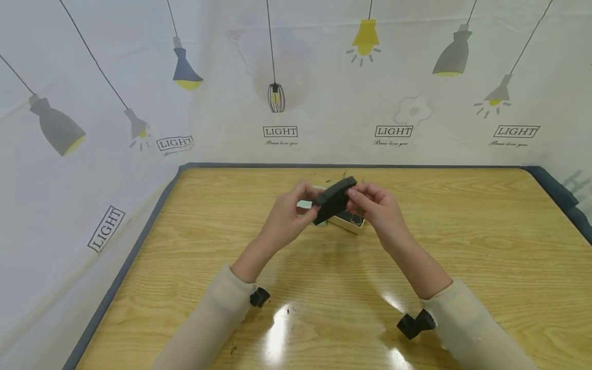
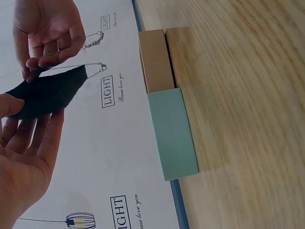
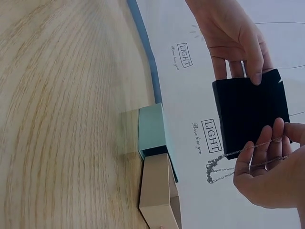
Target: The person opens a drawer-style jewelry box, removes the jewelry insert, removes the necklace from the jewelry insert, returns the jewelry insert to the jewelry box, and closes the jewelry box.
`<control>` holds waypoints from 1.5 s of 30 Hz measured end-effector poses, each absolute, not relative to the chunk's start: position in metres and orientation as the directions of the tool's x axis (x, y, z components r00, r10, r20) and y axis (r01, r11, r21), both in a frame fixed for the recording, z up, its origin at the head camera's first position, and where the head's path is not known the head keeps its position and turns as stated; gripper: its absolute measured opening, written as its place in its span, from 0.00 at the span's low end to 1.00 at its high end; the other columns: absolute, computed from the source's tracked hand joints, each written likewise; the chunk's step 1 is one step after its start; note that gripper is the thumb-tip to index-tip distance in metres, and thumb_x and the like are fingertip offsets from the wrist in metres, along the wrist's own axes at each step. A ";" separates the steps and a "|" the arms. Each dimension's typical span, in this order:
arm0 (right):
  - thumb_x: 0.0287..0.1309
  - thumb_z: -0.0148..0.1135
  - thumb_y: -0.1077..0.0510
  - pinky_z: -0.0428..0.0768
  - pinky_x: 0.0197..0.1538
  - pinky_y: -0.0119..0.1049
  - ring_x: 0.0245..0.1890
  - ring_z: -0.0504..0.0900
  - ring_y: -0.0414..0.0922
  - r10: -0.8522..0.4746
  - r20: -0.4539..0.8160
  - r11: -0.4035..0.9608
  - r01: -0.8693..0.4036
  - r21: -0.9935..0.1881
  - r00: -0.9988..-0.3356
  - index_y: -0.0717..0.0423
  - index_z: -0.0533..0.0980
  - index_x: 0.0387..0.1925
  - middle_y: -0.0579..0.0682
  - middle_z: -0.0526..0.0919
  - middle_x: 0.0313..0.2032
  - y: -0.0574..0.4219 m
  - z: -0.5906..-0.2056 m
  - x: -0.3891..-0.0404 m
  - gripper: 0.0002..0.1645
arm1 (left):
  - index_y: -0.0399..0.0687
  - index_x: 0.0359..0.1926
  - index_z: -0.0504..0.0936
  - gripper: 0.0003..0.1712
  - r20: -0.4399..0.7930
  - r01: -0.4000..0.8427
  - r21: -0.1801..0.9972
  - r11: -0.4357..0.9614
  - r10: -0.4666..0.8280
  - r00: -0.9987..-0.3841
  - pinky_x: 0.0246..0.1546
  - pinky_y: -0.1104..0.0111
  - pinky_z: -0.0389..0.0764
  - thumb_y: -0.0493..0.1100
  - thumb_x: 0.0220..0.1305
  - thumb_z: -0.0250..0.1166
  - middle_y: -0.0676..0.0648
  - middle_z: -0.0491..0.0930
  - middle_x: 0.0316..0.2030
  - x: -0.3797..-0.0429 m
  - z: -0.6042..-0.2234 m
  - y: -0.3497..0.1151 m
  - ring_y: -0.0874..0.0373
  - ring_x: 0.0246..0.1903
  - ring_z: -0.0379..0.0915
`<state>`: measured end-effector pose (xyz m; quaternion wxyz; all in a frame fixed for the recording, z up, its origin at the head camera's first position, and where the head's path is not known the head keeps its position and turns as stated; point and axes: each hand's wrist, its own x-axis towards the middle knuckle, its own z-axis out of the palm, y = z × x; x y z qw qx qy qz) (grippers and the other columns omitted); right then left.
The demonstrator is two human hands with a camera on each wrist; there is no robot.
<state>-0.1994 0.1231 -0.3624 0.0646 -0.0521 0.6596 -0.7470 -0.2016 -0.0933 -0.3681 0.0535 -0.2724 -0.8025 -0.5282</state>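
My left hand [image 1: 289, 213] pinches a square black foam pad [image 1: 334, 201] between thumb and fingers, held tilted above the table. At the pad's other side is my right hand [image 1: 376, 210], its fingertips at the pad's edge. A thin silver chain [image 3: 221, 164] runs through the curled fingers of the right hand and hangs in a loop, with a cluster of small links or beads. A clasp [image 2: 103, 67] shows on it in the left wrist view. Behind the hands, a mint-green box sleeve [image 2: 172, 133] stands against a tan box [image 2: 157, 62].
The wood-grain table [image 1: 185, 288] has a dark blue edge [image 1: 259, 165]. White curtains printed with lamps [image 1: 92, 180] surround it. Black wrist devices [image 1: 416, 325] sit at both cuffs. A few small dark marks [image 1: 233, 350] lie on the tabletop.
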 end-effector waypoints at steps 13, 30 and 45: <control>0.69 0.61 0.54 0.84 0.47 0.30 0.32 0.80 0.36 -0.154 -0.016 -0.091 0.030 -0.995 -0.988 0.49 0.78 0.37 0.39 0.81 0.26 0.123 -0.363 -0.200 0.04 | 0.40 0.45 0.73 0.08 0.375 0.497 0.809 0.314 0.376 -0.847 0.42 0.73 0.87 0.29 0.67 0.59 0.40 0.83 0.54 -0.203 -0.370 -0.096 0.50 0.51 0.81; 0.68 0.61 0.57 0.83 0.41 0.25 0.29 0.80 0.35 -0.138 0.003 -0.121 0.014 -0.993 -0.990 0.48 0.78 0.34 0.39 0.80 0.25 0.126 -0.364 -0.201 0.04 | 0.40 0.45 0.73 0.08 0.387 0.511 0.792 0.333 0.374 -0.843 0.41 0.73 0.87 0.30 0.68 0.59 0.40 0.83 0.54 -0.204 -0.372 -0.096 0.50 0.51 0.82; 0.68 0.61 0.56 0.83 0.40 0.24 0.29 0.80 0.34 -0.131 0.001 -0.098 0.012 -0.995 -0.991 0.47 0.78 0.34 0.38 0.81 0.25 0.128 -0.364 -0.201 0.05 | 0.40 0.46 0.73 0.08 0.379 0.507 0.791 0.341 0.377 -0.845 0.42 0.74 0.87 0.29 0.67 0.59 0.40 0.83 0.53 -0.204 -0.372 -0.096 0.50 0.51 0.82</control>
